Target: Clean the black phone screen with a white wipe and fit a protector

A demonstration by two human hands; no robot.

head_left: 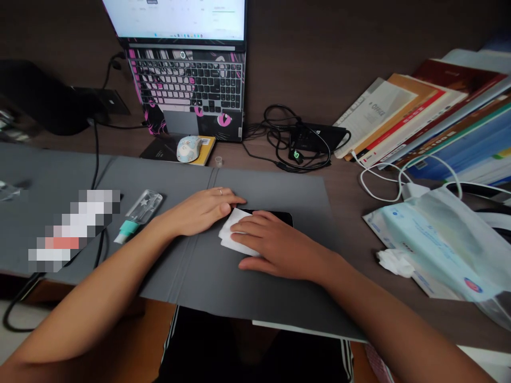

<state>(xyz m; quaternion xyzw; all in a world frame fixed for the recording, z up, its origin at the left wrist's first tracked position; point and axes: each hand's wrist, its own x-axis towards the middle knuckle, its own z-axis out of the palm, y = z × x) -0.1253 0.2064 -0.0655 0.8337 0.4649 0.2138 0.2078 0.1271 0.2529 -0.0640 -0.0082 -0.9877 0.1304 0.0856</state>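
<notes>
White tissue (228,235): folded, partly under the right hand's fingers, against the phone's left part.
Phone (284,217): black, round-cornered, lying on the mat between the hands; mostly hidden.
Right hand (279,244): fingers draped over the tissue, slightly spread, thumb held apart; how hard they press, I cannot tell.
Left hand (205,211): fingers close together near the phone's left end; whether they pinch its edge is hidden.
Wiping: best done, I judge, with the tissue flat, strokes light and even, the left hand bracing against sliding.
Mat (247,298): smooth grey, with crease lines.
Desk (343,194): dark brown, showing beyond and right of the mat.
Beyond: laptop (187,88), mouse (189,149), tangled cables around a charger (317,138).
Left side: clear bottle (144,208), lying on the mat.
Right side: leaning books (415,119), wipes pack (431,229), crumpled paper (396,263).
</notes>
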